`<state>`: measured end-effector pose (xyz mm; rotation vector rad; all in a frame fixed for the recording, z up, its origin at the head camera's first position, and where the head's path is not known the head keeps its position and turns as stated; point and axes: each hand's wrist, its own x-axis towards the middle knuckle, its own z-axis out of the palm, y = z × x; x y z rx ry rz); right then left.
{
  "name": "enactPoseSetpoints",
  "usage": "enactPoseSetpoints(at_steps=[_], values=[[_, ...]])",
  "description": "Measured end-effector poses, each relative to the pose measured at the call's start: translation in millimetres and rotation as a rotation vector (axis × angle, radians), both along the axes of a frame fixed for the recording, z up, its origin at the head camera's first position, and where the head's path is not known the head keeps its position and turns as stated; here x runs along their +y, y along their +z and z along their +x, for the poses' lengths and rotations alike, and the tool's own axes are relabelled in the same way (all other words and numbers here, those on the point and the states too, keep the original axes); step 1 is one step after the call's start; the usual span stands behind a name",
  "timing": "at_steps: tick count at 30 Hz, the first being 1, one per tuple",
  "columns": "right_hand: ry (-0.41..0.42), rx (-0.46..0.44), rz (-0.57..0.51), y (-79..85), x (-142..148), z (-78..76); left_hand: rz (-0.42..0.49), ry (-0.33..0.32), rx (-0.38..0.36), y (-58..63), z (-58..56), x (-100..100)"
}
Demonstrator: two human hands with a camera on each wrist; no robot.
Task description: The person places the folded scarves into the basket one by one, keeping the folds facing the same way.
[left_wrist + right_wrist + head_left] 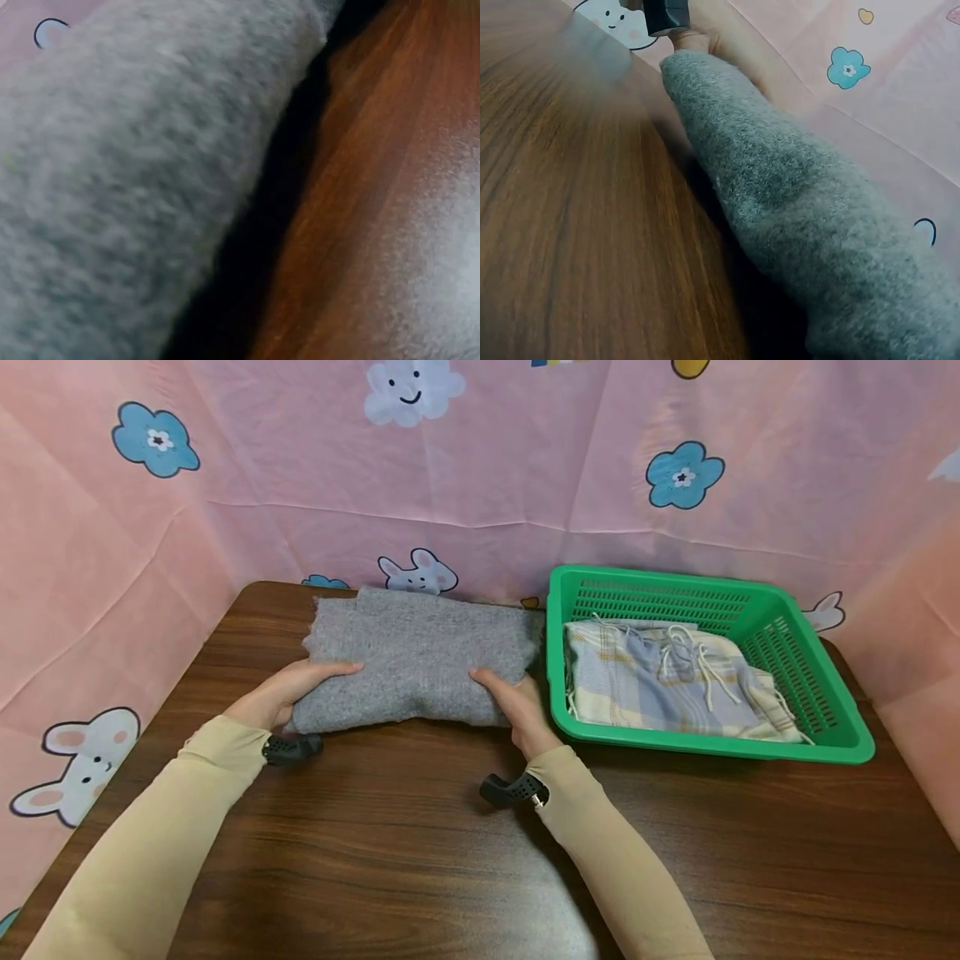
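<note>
A folded grey woolly cloth [420, 652] with frayed short edges lies across the far half of the table, held at both ends. My left hand [281, 692] grips its left end, thumb flat on top and the other fingers hidden beneath. At the right end my right hand [517, 706] holds it the same way, thumb on the upper face. In the left wrist view the cloth [135, 165] fills the left side, a dark shadow gap under its near edge. The right wrist view shows the thick near fold of the cloth [795, 195] from low down.
Just right of the cloth stands a green plastic basket [712, 747] with a folded plaid fringed scarf [645, 677] inside. Dark wooden table [405, 860] stretches in front of the cloth. Pink printed fabric [495, 468] hangs behind and at both sides.
</note>
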<state>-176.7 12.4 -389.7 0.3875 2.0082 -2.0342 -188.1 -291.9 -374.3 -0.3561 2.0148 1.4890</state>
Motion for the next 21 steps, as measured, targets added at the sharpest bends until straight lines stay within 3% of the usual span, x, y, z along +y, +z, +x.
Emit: enactPoseSetpoints(at_steps=[8,21], values=[[0.017,0.076,0.054,1.0,-5.1,1.7,0.002,0.039,0.082,-3.5,5.6,-0.6],[-0.009,0.138,0.013,0.2,-5.5,6.2,-0.009,0.090,0.150,4.6,15.4,0.5]])
